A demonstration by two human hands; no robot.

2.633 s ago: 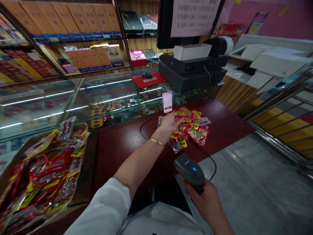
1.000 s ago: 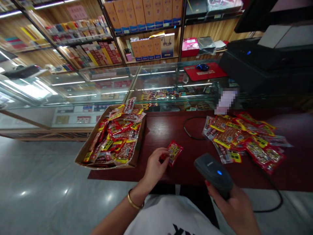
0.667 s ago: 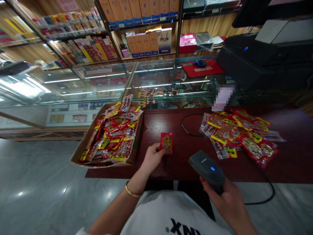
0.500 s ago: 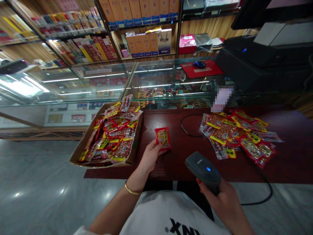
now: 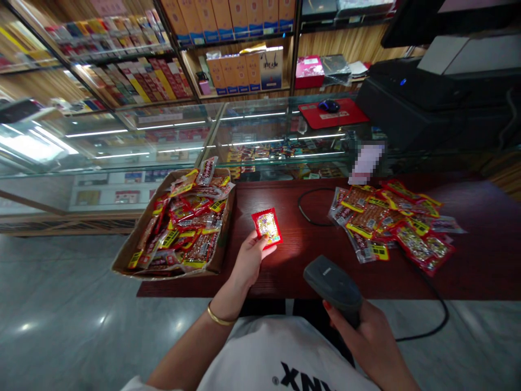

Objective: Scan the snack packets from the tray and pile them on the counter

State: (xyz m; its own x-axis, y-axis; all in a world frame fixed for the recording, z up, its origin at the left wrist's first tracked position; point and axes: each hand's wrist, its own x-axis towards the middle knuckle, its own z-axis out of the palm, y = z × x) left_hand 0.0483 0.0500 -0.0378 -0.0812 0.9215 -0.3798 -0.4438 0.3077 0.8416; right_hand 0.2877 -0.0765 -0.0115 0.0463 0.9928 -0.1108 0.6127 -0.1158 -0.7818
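Lit glass cases front wooden shelves above glossy grey floor.

White shirt: large black lettering, X and N legible, ® just left of it, lower part cut off by the frame edge. Handheld barcode scanner: one short pale brand word, too small to read. Print on the snack packets, calligraphy on the paper bag and writing on the pink sign all illegible.
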